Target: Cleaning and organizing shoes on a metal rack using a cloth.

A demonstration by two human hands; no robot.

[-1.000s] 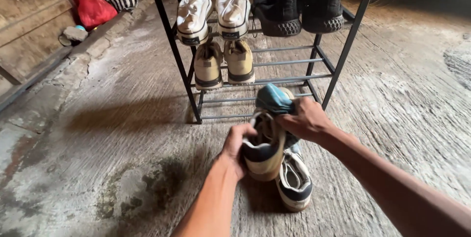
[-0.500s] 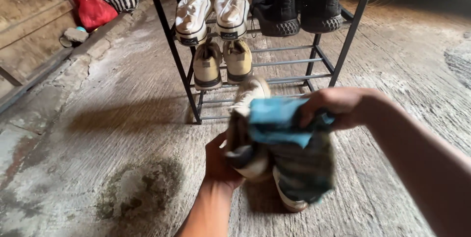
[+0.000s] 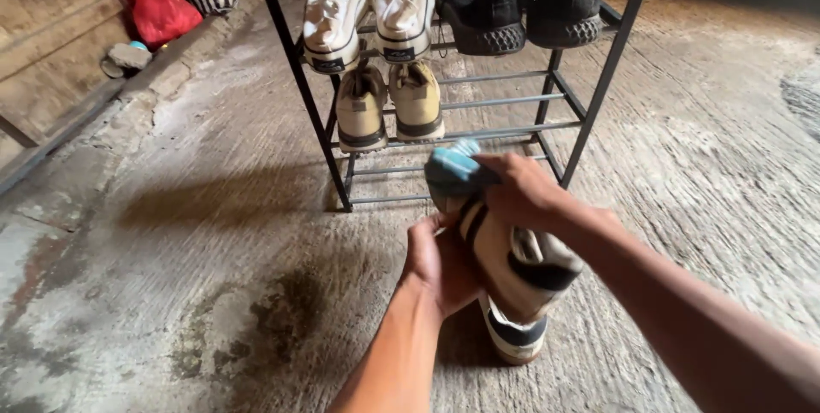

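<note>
left hand (image 3: pixel 440 263): frame centre, fingers wrapped on tan shoe (image 3: pixel 512 263), lifted off the floor
right hand (image 3: pixel 517 191): fingers pinch blue cloth (image 3: pixel 453 167) onto shoe's top end
second shoe (image 3: pixel 512 336): floor, underneath
shoe rack (image 3: pixel 589 114): upper centre, behind

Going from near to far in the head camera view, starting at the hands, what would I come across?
Shoe on the floor → left hand and held shoe → right hand with blue cloth → tan shoes → white sneakers.
</note>
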